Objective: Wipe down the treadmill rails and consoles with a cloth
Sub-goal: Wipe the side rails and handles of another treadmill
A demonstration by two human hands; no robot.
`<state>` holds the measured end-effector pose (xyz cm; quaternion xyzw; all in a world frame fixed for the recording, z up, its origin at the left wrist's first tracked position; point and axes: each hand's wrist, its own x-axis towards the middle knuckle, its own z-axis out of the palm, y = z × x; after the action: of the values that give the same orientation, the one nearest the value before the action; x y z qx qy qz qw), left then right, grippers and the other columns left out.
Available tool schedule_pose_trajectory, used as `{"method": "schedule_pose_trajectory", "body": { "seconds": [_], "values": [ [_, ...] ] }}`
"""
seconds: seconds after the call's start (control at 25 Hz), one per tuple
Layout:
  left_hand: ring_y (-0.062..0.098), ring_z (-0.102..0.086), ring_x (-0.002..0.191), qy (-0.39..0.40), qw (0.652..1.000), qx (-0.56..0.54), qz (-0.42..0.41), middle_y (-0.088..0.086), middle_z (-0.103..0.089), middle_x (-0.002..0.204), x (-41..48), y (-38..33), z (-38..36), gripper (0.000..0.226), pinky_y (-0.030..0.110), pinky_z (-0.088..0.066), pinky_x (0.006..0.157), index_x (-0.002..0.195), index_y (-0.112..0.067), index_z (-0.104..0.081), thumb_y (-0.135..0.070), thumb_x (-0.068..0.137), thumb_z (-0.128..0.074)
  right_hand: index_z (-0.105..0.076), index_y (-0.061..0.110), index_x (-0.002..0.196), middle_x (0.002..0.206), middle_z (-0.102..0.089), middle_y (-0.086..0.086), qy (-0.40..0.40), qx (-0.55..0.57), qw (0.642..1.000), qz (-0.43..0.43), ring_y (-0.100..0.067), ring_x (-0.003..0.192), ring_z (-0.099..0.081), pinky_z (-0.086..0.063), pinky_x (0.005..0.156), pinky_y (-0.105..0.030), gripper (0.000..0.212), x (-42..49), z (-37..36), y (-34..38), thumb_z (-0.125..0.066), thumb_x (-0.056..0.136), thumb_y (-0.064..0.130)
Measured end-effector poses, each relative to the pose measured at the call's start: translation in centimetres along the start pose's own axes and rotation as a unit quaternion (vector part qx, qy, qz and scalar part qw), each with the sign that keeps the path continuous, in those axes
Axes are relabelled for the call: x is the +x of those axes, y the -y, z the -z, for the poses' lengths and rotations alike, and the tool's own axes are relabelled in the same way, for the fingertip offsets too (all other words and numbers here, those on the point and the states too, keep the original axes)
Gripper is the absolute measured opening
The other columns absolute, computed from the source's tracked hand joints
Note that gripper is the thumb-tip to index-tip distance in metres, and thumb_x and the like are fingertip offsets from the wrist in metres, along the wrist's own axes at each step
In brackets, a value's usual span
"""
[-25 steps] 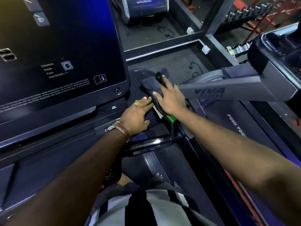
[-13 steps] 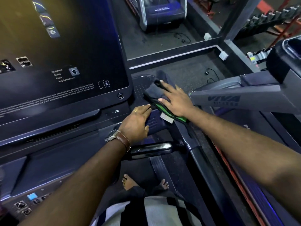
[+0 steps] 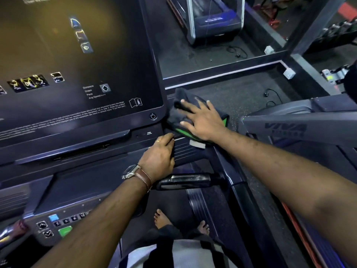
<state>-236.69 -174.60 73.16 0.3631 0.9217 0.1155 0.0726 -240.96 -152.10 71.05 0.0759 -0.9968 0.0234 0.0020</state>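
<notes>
A dark grey cloth with green edging and a white tag lies on the right-hand shelf of the treadmill console, beside the big dark screen. My right hand presses flat on the cloth with fingers spread. My left hand, with a watch on the wrist, rests on the ribbed ledge just below the cloth, fingers straight. A glossy black handgrip sticks out under my left wrist. The right side rail runs down from under the cloth.
A button panel with a green key sits at the lower left. A neighbouring machine's grey arm reaches in from the right. My bare feet stand on the belt. Another treadmill and floor cables lie beyond.
My right hand has slid the cloth left and forward toward the screen's lower right corner. My left hand has stayed on the ledge. The view has shifted downward, showing the button panel and feet.
</notes>
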Motion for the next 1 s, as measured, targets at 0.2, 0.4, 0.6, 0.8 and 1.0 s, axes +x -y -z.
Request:
{"method": "schedule_pose_trajectory", "body": {
  "seconds": [0.2, 0.4, 0.6, 0.8, 1.0],
  "values": [
    [0.030, -0.043, 0.126, 0.009, 1.000, 0.026, -0.001, 0.018, -0.044, 0.138, -0.9, -0.4, 0.0, 0.062, 0.030, -0.036, 0.110, 0.129, 0.008, -0.048, -0.016, 0.074, -0.061, -0.040, 0.037, 0.147, 0.164, -0.013, 0.011, 0.032, -0.014, 0.999, -0.004, -0.033, 0.150, -0.011, -0.010, 0.115, -0.065, 0.060, 2.6, 0.5, 5.2, -0.026, 0.094, 0.060],
    [0.027, -0.040, 0.127, 0.009, 0.999, 0.034, 0.018, 0.014, -0.044, 0.137, -2.1, 0.0, 0.2, 0.064, 0.027, -0.031, 0.110, 0.132, 0.005, -0.047, -0.023, 0.077, -0.062, -0.027, 0.048, 0.149, 0.163, -0.015, 0.014, 0.026, -0.004, 1.000, 0.016, -0.034, 0.147, -0.023, -0.022, 0.113, -0.064, 0.061, 1.0, 0.3, -0.6, -0.024, 0.092, 0.069],
    [0.033, -0.045, 0.123, 0.013, 0.998, 0.055, 0.012, 0.021, -0.049, 0.131, -1.9, -0.3, 0.0, 0.064, 0.029, -0.030, 0.110, 0.126, 0.010, -0.051, -0.021, 0.072, -0.065, -0.035, 0.039, 0.148, 0.163, -0.015, 0.012, 0.061, 0.007, 0.997, -0.038, -0.033, 0.150, -0.013, -0.013, 0.114, -0.065, 0.059, 5.6, 1.2, 4.8, -0.031, 0.093, 0.058],
    [0.034, -0.050, 0.113, 0.014, 0.995, 0.096, -0.017, 0.023, -0.056, 0.120, -2.2, -0.8, 0.3, 0.060, 0.036, -0.041, 0.105, 0.119, 0.010, -0.056, -0.022, 0.069, -0.067, -0.035, 0.049, 0.145, 0.161, -0.021, 0.016, 0.010, -0.004, 0.995, 0.100, -0.031, 0.145, -0.027, -0.025, 0.112, -0.057, 0.062, -1.2, 0.2, 0.5, -0.026, 0.089, 0.073],
    [0.033, -0.051, 0.113, 0.003, 0.992, 0.127, -0.021, 0.022, -0.058, 0.120, -2.2, -1.1, 0.3, 0.059, 0.034, -0.040, 0.104, 0.118, 0.009, -0.058, -0.024, 0.070, -0.066, -0.033, 0.048, 0.146, 0.162, -0.018, 0.013, 0.026, 0.026, 0.995, -0.091, -0.034, 0.147, -0.019, -0.019, 0.112, -0.063, 0.061, 3.8, 0.9, 3.1, -0.029, 0.089, 0.070]
  ]
}}
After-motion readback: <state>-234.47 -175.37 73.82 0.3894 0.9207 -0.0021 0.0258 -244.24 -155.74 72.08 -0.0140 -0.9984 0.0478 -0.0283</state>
